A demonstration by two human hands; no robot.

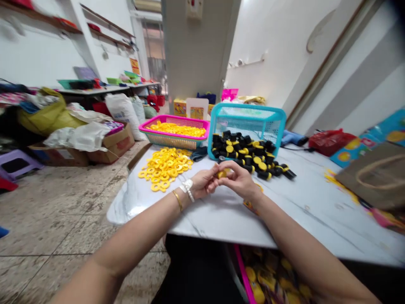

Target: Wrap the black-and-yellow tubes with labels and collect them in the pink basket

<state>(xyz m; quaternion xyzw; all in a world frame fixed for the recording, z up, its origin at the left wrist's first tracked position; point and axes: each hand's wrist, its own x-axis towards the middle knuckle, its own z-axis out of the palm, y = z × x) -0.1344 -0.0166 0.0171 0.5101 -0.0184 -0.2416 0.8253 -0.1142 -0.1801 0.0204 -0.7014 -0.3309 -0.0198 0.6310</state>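
Note:
Over the white marbled table (303,211), my left hand (205,180) and my right hand (239,180) meet, fingers closed around a small part with a yellow round face (223,173). My fingers hide most of that part. To the left lies a pile of yellow ring-shaped plastic pieces (164,166). Just beyond my right hand, black cylinders with yellow caps (259,162) spill from a tipped blue basket (248,110). Under my right forearm is a small printed piece (251,207), partly covered.
A pink-rimmed basket (177,120) of yellow pieces stands behind the loose pile. A brown paper bag (376,173) and a red plastic bag (330,142) are on the right. Below the table edge sits a pink-edged container (243,274) with packed yellow items. Cardboard boxes (118,145) stand on the floor.

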